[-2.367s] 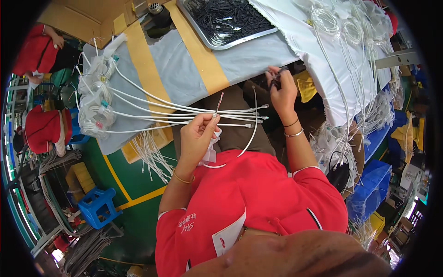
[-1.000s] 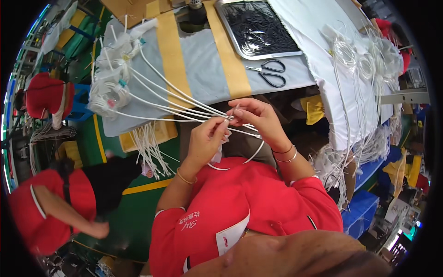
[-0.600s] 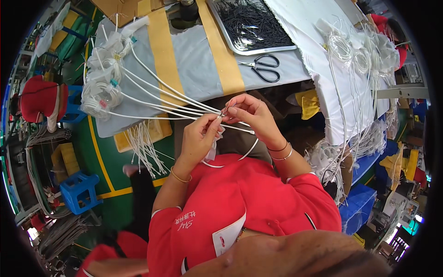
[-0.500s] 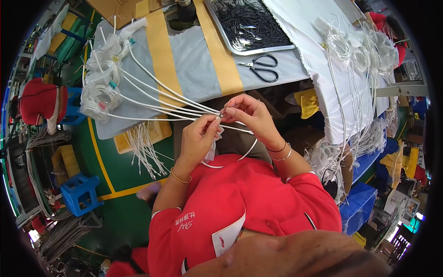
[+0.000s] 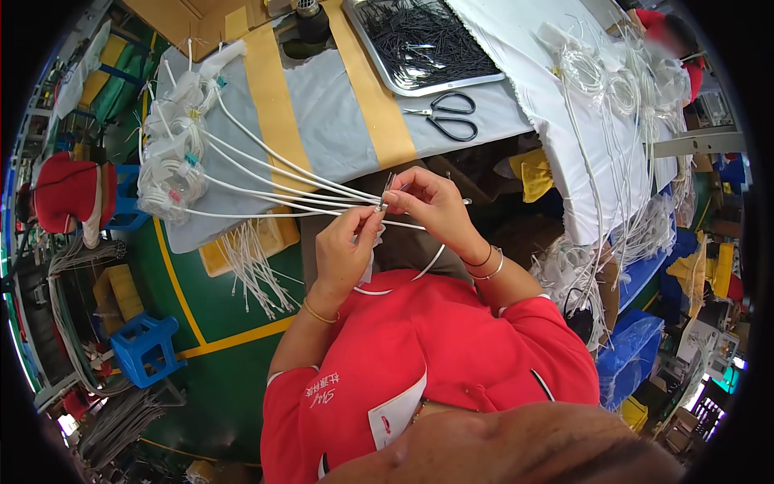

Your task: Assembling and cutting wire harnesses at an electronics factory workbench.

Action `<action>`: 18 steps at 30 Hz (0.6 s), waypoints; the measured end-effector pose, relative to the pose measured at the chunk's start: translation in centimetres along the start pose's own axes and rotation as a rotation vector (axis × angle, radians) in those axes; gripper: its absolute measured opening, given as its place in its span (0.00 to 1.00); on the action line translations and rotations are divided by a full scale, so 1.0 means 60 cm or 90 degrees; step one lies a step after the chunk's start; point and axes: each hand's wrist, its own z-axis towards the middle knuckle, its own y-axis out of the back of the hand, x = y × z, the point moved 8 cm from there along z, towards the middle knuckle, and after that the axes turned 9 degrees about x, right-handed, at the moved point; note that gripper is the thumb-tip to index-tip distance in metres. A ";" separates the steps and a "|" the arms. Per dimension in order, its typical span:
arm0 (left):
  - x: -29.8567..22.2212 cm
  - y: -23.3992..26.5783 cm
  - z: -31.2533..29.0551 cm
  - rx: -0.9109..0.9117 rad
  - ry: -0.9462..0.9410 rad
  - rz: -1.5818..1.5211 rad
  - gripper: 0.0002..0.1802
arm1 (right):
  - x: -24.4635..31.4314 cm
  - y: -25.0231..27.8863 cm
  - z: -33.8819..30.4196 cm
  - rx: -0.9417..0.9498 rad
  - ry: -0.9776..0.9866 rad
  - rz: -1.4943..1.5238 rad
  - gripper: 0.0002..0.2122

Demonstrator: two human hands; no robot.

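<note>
- Where the two hands meet, just off the near edge of the table [image 5: 339, 121]: white cables [image 5: 266, 173], several of them, fanning from the coiled bundle [image 5: 173, 173] at far left and converging on the fingertips.
- Long axis running left to right, slightly toward the body; free ends at the hands, coils well away to the left on the grey cloth.
- Pinched at the ends between thumb and fingers of the left hand [image 5: 345, 250], closed tight on the strands, palm facing up toward the camera.
- Right hand [image 5: 431, 202] just above and touching the same spot, fingers curled together, nipping a small dark piece at the cable tips; too small to tell what exactly.
- Both hands together, fingertips practically meeting; neither nearer by much, left one carrying the bundle, right one doing the fine work.
- One loose cable looping down below the hands, across the lap toward the red shirt.
- Beyond the right hand on the table: black-handled scissors [image 5: 447, 117], lying flat, untouched.
- Farther back: metal tray [image 5: 383, 73] full of short dark pieces.
- Off to the right: more white cables [image 5: 613, 121] draped over a white cloth, hanging off the edge.
</note>
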 end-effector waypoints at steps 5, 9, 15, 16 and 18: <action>0.004 0.001 0.000 0.001 0.016 -0.036 0.08 | 0.000 -0.002 -0.001 0.001 -0.005 0.006 0.06; 0.012 0.002 0.001 0.019 0.053 -0.089 0.08 | -0.012 -0.001 -0.002 0.003 -0.008 0.041 0.05; 0.033 0.000 0.009 0.092 0.070 -0.190 0.10 | -0.013 -0.007 -0.008 0.020 0.013 0.077 0.05; 0.031 0.004 0.013 0.093 0.069 -0.189 0.10 | -0.009 -0.010 -0.009 0.028 0.015 0.038 0.05; 0.020 0.010 0.021 0.101 0.058 -0.261 0.11 | -0.003 -0.015 -0.012 0.041 0.018 -0.039 0.06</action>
